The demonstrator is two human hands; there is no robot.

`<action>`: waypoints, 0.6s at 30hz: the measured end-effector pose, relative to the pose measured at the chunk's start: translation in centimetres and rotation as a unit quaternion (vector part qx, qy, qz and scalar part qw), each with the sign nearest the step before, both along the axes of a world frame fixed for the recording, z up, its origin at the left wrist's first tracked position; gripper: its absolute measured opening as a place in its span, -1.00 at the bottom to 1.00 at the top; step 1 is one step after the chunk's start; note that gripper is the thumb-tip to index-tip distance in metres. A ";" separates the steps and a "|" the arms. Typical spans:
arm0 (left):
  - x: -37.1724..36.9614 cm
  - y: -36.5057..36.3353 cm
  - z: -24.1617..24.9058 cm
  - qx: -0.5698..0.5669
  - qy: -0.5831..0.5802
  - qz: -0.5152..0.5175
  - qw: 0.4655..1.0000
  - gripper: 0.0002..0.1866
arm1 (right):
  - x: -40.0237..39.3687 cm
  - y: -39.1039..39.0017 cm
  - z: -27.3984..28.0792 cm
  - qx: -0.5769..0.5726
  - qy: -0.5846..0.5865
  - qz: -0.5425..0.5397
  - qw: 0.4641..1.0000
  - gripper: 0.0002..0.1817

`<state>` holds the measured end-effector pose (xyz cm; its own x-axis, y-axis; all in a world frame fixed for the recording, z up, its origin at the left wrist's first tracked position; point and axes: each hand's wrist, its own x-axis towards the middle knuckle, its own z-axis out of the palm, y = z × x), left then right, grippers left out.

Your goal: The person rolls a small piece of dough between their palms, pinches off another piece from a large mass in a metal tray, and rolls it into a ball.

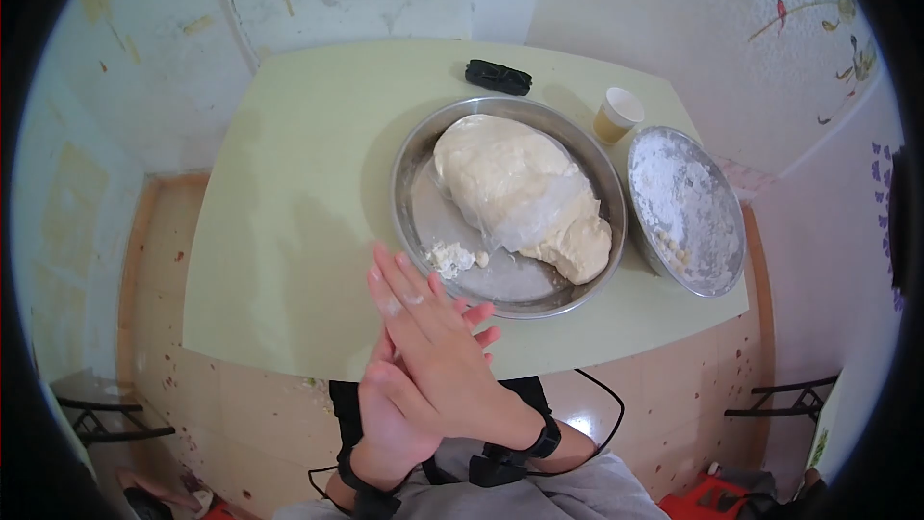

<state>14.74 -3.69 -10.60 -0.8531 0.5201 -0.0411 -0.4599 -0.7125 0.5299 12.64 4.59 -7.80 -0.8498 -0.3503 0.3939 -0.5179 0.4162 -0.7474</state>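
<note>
My right hand [433,351] lies across my left hand [385,414], palm against palm, in front of the table's near edge. Its fingers are stretched out and show white flour on the knuckles. The left hand's fingers [484,323] stick out past the right hand's far side, also extended. Whatever may lie between the palms is hidden. Just beyond them stands a round metal pan [423,284] with a large pale mass of dough [505,169], partly under clear plastic film [539,212]. A small heap of flour [449,258] and a little dough ball [481,258] lie in the pan.
A metal bowl [639,231] with flour [688,197] and small dough bits [671,248] stands right of the pan. Behind are a paper cup [618,116] and a black case-like object [499,77]. The pale green table [279,193] meets walls. A black cable [616,414] hangs beside my right wrist.
</note>
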 end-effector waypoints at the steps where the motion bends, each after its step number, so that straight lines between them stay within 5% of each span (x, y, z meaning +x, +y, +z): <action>1: -0.3 -0.5 -0.3 0.012 0.009 0.015 1.000 -0.21 | 0.3 0.0 -0.2 0.000 0.000 0.002 1.000 -0.25; 5: -1.4 -1.3 -0.2 0.048 0.033 0.054 0.997 -0.28 | 3.0 -0.8 -0.9 -0.008 -0.010 0.059 0.998 -0.27; 8: -1.4 -0.6 0.9 -0.063 -0.039 0.077 0.994 -0.16 | 3.3 -1.2 0.3 -0.038 0.003 0.077 0.996 -0.25; 10: -1.5 0.3 -0.7 -0.031 -0.062 -0.001 0.998 -0.16 | 2.6 -1.2 1.6 -0.032 0.009 0.093 0.995 -0.22; 14: -0.3 0.8 0.5 -0.057 -0.029 -0.047 0.997 -0.14 | 0.2 -0.6 0.7 -0.032 0.013 0.039 0.999 -0.22; 18: -1.0 -0.3 0.5 0.011 -0.001 0.026 1.000 -0.16 | 0.2 0.1 -0.6 0.023 0.015 0.006 1.000 -0.21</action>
<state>13.70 -3.99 -10.11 -0.8793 0.4751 -0.0325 -0.4228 -0.7475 0.5124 12.88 4.72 -8.44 -0.8335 -0.3794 0.4016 -0.5447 0.4432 -0.7119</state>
